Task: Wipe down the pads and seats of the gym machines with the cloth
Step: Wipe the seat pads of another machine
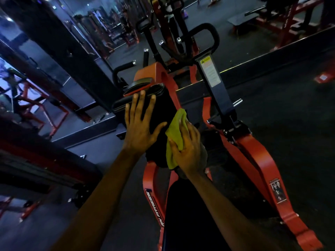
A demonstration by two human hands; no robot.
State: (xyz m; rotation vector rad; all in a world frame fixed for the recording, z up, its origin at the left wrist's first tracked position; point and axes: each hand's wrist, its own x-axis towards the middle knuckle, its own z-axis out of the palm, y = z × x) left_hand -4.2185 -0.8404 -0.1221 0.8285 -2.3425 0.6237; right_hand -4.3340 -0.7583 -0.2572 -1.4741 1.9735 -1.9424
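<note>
A black chest pad [163,105] stands tilted on an orange-framed gym machine [261,160] in the middle of the view. My left hand [139,124] lies flat on the pad's left side with its fingers spread and straight. A yellow-green cloth [176,131] is pressed against the pad's right edge under my right hand [188,147], whose fingers curl over the cloth. Below the pad, the machine's black seat [190,214] stretches toward me between my forearms.
Black handles [204,33] and a post with a warning label [210,73] rise behind the pad. A mirror wall [72,42] reflects other red machines at the left and back. Dark rubber floor [290,115] lies to the right.
</note>
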